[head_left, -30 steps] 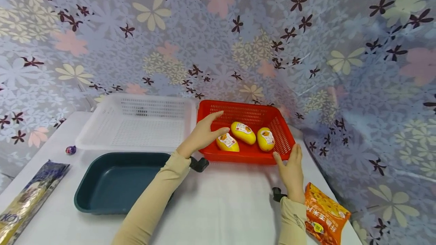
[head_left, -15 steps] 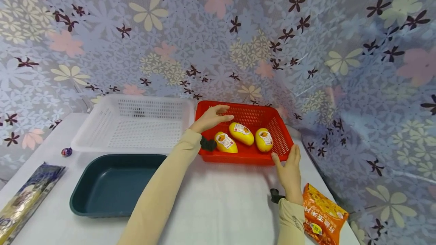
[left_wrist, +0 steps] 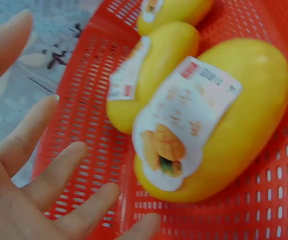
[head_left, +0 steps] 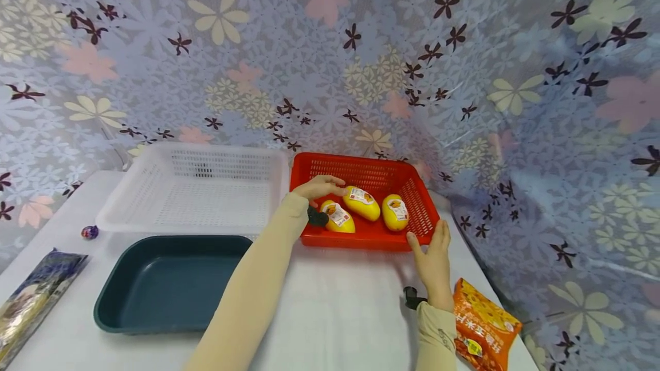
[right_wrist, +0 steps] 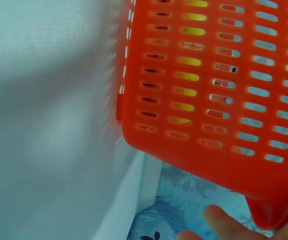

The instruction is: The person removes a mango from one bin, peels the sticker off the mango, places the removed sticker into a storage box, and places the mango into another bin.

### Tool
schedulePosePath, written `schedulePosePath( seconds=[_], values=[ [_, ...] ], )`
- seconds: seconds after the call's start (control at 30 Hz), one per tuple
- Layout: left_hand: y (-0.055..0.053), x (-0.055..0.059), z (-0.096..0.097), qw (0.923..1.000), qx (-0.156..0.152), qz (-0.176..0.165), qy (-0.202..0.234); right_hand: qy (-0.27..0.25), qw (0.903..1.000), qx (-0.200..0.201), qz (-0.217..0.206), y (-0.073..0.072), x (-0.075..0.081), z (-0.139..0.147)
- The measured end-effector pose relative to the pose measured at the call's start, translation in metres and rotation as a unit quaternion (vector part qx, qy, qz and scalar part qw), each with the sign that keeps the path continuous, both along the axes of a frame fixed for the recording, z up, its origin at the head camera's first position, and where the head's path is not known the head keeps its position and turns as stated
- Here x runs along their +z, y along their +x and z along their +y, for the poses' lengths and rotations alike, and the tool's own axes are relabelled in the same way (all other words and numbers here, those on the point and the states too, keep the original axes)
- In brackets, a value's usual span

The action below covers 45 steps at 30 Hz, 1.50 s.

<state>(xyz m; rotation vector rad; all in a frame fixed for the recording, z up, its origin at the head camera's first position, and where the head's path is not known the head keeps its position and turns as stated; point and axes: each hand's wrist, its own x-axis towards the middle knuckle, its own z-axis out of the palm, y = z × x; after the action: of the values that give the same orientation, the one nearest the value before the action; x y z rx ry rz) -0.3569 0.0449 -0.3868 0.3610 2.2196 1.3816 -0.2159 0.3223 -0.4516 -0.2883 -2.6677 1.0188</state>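
Three yellow mangoes with white labels lie in the red basket (head_left: 361, 240): a left mango (head_left: 337, 217), a middle mango (head_left: 362, 205) and a right mango (head_left: 395, 213). Over the basket's left side reaches my left hand (head_left: 319, 188), close to the left and middle mangoes. The left wrist view shows its fingers (left_wrist: 59, 167) spread beside the nearest mango (left_wrist: 219, 120), nothing between them and the thumb. At the basket's front right corner, my right hand (head_left: 434, 262) touches the rim with straight fingers, thumb apart. In the right wrist view, fingertips (right_wrist: 219, 217) show below the corner.
A white basket (head_left: 191, 228) stands left of the red one, with a dark green tray (head_left: 165, 291) in front. A wrapped candy (head_left: 90, 232) and a long shiny packet (head_left: 38, 296) lie at the left. An orange snack bag (head_left: 484, 325) lies near the right table edge.
My left hand has moved in over the red basket and come down closer to the mangoes. The right hand keeps its place at the basket's corner. The head view has shifted slightly.
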Motion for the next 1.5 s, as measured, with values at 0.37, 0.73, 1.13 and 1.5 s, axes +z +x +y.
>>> schedulePosePath(
  seconds=[0.37, 0.73, 1.13, 1.5],
  values=[
    [0.009, -0.033, -0.01, 0.999, -0.028, -0.017, -0.031, -0.013, 0.9998, 0.013, 0.007, 0.004, -0.013, -0.014],
    [0.021, -0.012, -0.007, 0.9971, -0.06, -0.033, -0.033, -0.008, 0.9997, 0.006, 0.024, -0.001, -0.01, -0.01],
    [-0.013, -0.041, 0.009, 0.9708, -0.169, -0.025, -0.168, -0.013, 0.9995, 0.001, 0.03, -0.002, -0.005, -0.006],
    [-0.015, -0.037, 0.018, 0.9547, -0.2, 0.015, -0.219, -0.014, 0.9996, -0.005, 0.025, -0.002, -0.005, 0.001]
  ],
)
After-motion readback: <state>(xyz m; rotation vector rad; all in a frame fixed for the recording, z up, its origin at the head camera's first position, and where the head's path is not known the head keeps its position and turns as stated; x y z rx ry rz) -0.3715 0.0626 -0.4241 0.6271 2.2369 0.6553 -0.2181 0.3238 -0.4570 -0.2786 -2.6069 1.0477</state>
